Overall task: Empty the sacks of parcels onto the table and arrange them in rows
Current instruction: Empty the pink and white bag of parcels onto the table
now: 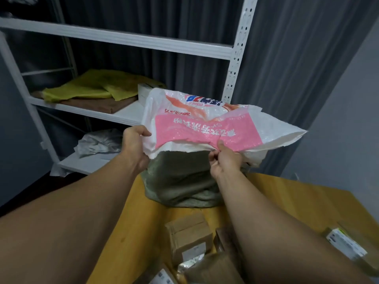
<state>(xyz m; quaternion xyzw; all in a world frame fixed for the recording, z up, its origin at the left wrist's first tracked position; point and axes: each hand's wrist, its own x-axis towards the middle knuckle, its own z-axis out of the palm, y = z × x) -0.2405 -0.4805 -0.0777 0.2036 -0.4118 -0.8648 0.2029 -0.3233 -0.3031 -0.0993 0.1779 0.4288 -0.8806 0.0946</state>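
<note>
Both hands — left (134, 144), right (224, 158) — grip limp white sack (205, 124); parcels (188, 240) lie unsorted on table (287, 201), green sack (180, 181) apparently still full.

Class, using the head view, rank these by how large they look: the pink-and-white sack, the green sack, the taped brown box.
1. pink-and-white sack
2. green sack, partly hidden behind it
3. taped brown box, smallest although nearest the camera

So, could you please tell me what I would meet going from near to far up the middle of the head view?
Cardboard parcels, green sack, pink and white sack gripped by left hand and right hand, white shelves, grey curtain.
</note>
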